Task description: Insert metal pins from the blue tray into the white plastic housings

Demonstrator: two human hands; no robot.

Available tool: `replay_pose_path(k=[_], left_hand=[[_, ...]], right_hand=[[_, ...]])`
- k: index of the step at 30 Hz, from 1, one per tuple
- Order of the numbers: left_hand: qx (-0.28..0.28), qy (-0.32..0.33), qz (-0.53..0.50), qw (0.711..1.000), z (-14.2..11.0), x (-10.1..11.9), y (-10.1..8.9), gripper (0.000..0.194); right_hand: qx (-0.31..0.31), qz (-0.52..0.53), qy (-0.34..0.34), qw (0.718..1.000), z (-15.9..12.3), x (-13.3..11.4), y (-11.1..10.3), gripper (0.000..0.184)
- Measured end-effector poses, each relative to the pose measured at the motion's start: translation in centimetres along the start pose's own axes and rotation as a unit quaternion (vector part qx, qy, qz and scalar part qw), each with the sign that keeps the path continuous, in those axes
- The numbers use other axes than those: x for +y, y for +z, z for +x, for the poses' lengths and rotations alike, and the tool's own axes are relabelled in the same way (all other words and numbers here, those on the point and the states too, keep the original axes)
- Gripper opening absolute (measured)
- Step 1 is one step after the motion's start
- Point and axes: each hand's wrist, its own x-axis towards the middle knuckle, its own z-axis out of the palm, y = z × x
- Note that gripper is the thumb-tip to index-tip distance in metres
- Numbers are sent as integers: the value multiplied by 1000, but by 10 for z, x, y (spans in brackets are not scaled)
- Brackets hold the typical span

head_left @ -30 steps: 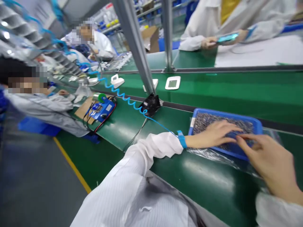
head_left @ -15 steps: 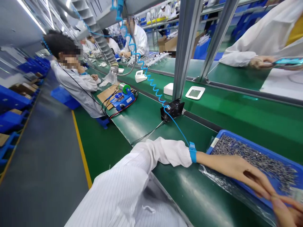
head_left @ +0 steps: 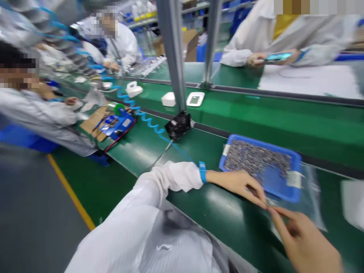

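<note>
My left hand (head_left: 246, 186), with a blue wrist strap (head_left: 202, 171) at the cuff, is pinched closed in front of a blue tray (head_left: 295, 193). Meeting it fingertip to fingertip is my right hand (head_left: 301, 233), also closed in a pinch. Whatever lies between the fingertips is too small and blurred to name. Many small dark and silvery metal parts (head_left: 247, 157) cover the left and back of the tray, while its blue bottom shows at the front right. A clear plastic bag (head_left: 313, 193) lies under and beside the tray.
A black fan (head_left: 178, 125) stands by a metal post (head_left: 173, 57). Behind are white housings (head_left: 195, 99) on the green belt. To the left sits a blue soldering unit (head_left: 121, 125). A coiled blue cord (head_left: 142, 115) runs to my wrist strap. Co-workers sit left and across.
The view has swung to the right, so the whole tray and more of my right hand show. Both hands stay together at the fingertips.
</note>
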Motion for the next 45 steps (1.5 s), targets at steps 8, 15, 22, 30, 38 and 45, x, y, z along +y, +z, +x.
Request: replay_pose_path(k=[8, 15, 22, 30, 38, 45], left_hand=[[-100, 134, 374, 912, -15, -14, 21, 32], [-61, 192, 420, 885, -19, -19, 25, 40], [-22, 218, 458, 862, -20, -22, 28, 33], [8, 135, 471, 872, -16, -22, 29, 36], [3, 135, 501, 855, -28, -18, 45, 34], [-63, 72, 396, 913, -40, -3, 64, 88]], right_hand=[[-97, 75, 28, 992, -21, -27, -2, 25], [-89, 89, 82, 989, -23, -38, 7, 16], [-72, 55, 56, 994, -27, -32, 14, 19], [104, -186, 150, 966, 22, 20, -48, 35], [17, -270, 261, 927, -15, 11, -42, 30], [-155, 20, 133, 979, -93, -84, 6, 23]])
